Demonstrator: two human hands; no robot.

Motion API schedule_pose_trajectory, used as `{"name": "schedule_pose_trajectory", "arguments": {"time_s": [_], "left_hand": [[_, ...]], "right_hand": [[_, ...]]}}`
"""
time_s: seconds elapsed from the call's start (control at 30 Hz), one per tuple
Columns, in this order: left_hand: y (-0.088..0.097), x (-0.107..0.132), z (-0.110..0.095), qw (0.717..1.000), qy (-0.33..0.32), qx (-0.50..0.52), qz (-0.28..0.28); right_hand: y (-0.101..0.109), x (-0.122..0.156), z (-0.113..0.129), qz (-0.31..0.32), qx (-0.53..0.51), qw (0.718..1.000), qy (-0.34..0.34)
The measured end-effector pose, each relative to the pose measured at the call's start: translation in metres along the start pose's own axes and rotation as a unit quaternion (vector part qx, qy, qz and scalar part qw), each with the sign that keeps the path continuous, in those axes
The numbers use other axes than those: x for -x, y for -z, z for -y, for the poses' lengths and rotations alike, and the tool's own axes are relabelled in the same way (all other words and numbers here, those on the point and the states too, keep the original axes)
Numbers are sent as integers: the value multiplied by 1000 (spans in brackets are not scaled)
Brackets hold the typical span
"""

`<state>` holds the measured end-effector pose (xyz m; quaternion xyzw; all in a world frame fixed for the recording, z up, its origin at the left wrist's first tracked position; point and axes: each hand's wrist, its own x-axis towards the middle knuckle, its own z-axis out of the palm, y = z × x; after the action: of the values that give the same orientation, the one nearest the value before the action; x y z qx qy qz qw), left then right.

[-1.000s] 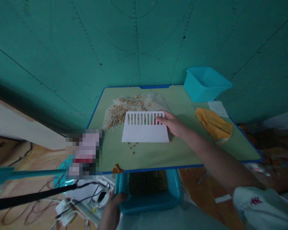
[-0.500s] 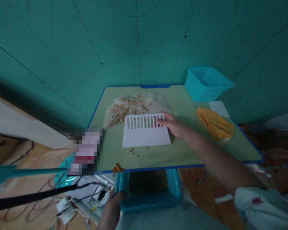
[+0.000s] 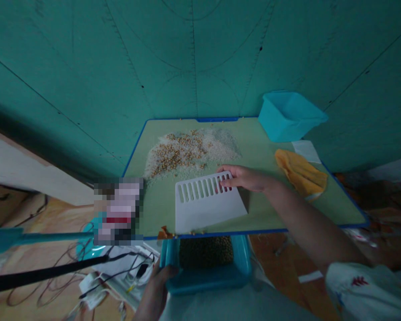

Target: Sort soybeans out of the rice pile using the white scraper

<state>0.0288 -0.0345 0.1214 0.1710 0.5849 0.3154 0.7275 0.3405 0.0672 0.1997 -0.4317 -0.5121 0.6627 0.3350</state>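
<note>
My right hand (image 3: 239, 177) grips the top right corner of a white slotted scraper (image 3: 207, 214), its fingers through and around the slots. The scraper's lower edge lies close to the near blue edge of the table (image 3: 267, 214). A few beans (image 3: 194, 232) sit along that edge. Below it, my left hand (image 3: 163, 276) holds the left side of a teal bin (image 3: 210, 285), thumb over the rim. Many dark beans (image 3: 205, 252) fill part of the bin. Farther back on the table, tan beans (image 3: 177, 154) lie mixed in a spread of white grains (image 3: 220, 145).
A turquoise basket (image 3: 287, 120) stands at the back right corner, by a white paper (image 3: 306, 151) and a yellow cloth (image 3: 300, 174). A pixelated object (image 3: 120, 209) is at the left edge. Cables and a power strip (image 3: 93, 290) lie at the lower left.
My right hand has drawn the scraper toward me, to the near edge, and it has tilted slightly. The loose beans moved with it to the edge. My left hand and the bin stay in place.
</note>
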Motion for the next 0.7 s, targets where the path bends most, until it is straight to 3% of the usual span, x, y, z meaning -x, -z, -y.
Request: {"name": "schedule_pose_trajectory", "arguments": {"time_s": [0.33,0.7], "left_hand": [[-4,3,0,1000,5,-4,-27],[-2,2,0,1000,1,-17,-18]], "right_hand": [[7,11,9,75,81,994,-15],[11,18,17,119,56,991,-38]]}}
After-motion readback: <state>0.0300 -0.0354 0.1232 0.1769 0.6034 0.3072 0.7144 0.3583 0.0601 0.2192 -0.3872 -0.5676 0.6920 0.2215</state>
